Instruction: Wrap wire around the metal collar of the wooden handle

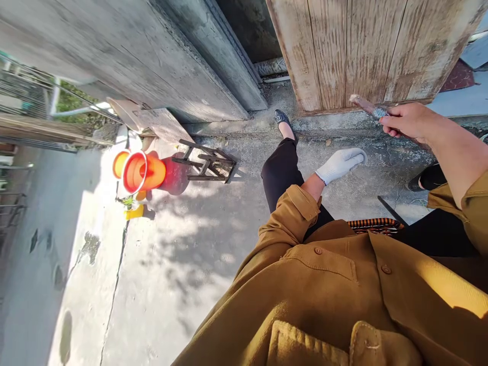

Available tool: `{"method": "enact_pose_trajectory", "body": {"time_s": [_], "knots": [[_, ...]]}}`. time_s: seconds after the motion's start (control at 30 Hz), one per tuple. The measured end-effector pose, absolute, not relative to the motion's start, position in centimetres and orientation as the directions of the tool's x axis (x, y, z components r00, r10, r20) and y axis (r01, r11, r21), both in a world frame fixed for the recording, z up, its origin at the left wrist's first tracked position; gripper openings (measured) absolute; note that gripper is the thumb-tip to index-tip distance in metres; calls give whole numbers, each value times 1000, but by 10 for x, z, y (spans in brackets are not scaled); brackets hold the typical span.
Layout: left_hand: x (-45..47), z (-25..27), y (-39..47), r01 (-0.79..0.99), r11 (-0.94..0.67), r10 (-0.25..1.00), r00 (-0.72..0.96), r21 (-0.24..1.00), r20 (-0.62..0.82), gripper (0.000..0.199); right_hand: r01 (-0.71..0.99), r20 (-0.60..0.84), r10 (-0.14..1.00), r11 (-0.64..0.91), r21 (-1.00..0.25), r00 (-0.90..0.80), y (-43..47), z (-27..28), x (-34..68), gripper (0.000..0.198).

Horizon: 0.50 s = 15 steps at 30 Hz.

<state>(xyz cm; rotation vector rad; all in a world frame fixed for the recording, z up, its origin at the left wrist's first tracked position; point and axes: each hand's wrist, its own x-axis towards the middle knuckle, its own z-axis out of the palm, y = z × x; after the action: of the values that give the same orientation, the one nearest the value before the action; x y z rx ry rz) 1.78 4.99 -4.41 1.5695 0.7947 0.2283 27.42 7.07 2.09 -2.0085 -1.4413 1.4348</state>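
Note:
My left hand [341, 165], in a white knit glove, is held above the concrete ground in front of my lap. Its fingers are closed, and what they hold, if anything, is hidden. Bare and raised further right, my right hand [409, 122] is wrapped round a brown stick-like handle [364, 104] bound with silvery wire near my fingers. One end of it points toward the wooden door; the rest is mostly covered by my hand and forearm. The two hands are apart.
A weathered wooden door [358, 56] stands ahead, beside a grey wall [133, 56]. To the left are a dark wooden stool frame [208, 162], orange buckets [152, 170] and a yellow object [134, 212]. A black-and-orange woven seat [375, 223] shows beneath me.

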Motion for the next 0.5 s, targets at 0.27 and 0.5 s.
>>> {"method": "enact_pose_trajectory", "body": {"time_s": [0.27,0.5], "knots": [[9,-33,63,608,-313,648,698,729,-304,33,924,-794,536,-64,-377,-287,64,-14,275,27],[11,-41,68,604,-269,647,690,750,-323,28,783,-752,324,-54,-620,-573,56,-8,269,41]]}}
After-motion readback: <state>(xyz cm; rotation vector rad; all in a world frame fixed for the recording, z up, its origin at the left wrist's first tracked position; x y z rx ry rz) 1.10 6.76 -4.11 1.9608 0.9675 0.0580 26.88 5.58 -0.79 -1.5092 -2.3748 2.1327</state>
